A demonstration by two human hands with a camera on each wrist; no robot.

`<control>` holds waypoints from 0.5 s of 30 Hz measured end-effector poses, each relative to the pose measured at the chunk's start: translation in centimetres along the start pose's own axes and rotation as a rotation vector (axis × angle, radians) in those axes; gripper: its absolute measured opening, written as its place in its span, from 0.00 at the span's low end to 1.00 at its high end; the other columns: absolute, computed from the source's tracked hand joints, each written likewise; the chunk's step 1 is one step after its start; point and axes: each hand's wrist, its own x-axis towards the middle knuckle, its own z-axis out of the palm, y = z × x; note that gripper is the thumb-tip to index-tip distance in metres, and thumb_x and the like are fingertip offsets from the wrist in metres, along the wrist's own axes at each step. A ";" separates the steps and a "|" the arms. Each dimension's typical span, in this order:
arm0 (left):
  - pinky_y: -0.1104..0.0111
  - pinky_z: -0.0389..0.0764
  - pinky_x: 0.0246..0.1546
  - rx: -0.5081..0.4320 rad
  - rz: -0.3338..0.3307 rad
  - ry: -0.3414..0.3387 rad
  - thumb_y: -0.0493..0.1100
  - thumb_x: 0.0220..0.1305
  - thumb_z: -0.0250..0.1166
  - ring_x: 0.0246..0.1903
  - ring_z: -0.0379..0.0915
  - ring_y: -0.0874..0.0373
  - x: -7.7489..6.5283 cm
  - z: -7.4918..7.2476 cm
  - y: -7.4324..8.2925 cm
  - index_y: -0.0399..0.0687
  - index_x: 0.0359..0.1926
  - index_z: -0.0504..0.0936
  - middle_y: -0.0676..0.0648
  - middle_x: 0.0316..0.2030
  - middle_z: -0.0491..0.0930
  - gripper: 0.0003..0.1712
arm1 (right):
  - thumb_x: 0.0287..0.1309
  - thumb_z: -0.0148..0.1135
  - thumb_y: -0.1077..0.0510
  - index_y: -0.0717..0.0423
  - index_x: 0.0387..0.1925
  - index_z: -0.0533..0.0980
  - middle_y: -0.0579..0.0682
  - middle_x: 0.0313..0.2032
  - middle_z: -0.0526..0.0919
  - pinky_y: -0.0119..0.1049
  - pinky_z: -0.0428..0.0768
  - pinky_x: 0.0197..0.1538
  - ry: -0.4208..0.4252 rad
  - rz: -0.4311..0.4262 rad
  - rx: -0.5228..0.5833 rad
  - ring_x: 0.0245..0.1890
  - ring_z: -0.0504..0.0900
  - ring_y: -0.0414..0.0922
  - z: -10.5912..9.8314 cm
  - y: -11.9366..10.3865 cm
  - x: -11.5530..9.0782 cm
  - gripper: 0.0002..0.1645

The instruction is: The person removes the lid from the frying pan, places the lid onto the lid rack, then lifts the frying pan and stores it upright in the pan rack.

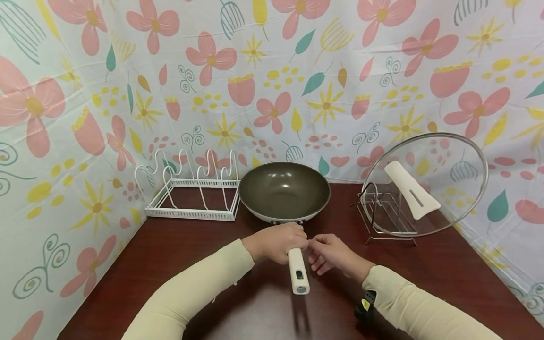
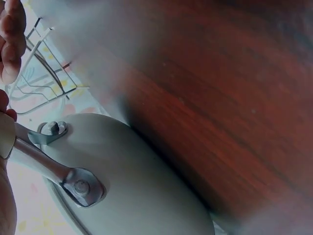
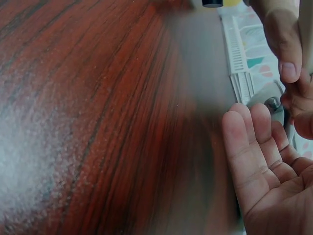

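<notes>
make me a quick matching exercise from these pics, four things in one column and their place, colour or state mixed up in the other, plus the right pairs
Things
1. wok
2. glass lid
3. white rack
4. left hand

Places, colours, states
A. standing on the left side of the table
B. wrapped around a white handle
C. propped up in a wire stand
D. dark inside, pale outside

Right pairs: 1-D, 2-C, 3-A, 4-B

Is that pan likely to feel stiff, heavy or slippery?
The pan is probably stiff: metal brackets fix its handle. Its bulk lies beyond the left hand, so it may feel front-heavy. Its shiny inside may be slippery.
</notes>
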 end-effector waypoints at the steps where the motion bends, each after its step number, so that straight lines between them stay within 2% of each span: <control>1: 0.69 0.71 0.42 -0.009 -0.003 0.005 0.39 0.47 0.67 0.33 0.69 0.58 0.0 0.0 0.0 0.50 0.28 0.75 0.56 0.26 0.73 0.08 | 0.74 0.51 0.52 0.69 0.45 0.76 0.55 0.25 0.82 0.46 0.86 0.27 0.001 -0.002 0.000 0.22 0.84 0.47 0.1 0.0 0.0 0.20; 5: 0.70 0.71 0.49 -0.043 -0.067 0.020 0.38 0.42 0.67 0.38 0.71 0.59 -0.6 0.4 -0.2 0.49 0.32 0.77 0.56 0.30 0.76 0.12 | 0.74 0.51 0.52 0.69 0.46 0.76 0.55 0.26 0.82 0.46 0.86 0.27 0.003 0.001 -0.008 0.22 0.84 0.47 0.2 -0.1 0.0 0.21; 11: 0.71 0.65 0.64 -0.064 -0.209 0.076 0.36 0.45 0.68 0.52 0.72 0.59 -1.9 0.7 -0.1 0.50 0.43 0.79 0.54 0.44 0.78 0.20 | 0.73 0.53 0.51 0.70 0.45 0.75 0.55 0.25 0.82 0.45 0.85 0.27 0.005 0.020 0.009 0.22 0.84 0.47 0.2 0.2 0.1 0.22; 15: 0.71 0.65 0.65 -0.079 -0.228 0.092 0.32 0.47 0.66 0.53 0.71 0.58 -2.3 0.4 0.2 0.49 0.45 0.79 0.53 0.45 0.78 0.20 | 0.73 0.54 0.51 0.70 0.44 0.74 0.56 0.25 0.82 0.45 0.86 0.27 0.006 0.038 0.018 0.22 0.84 0.47 0.0 0.2 0.3 0.21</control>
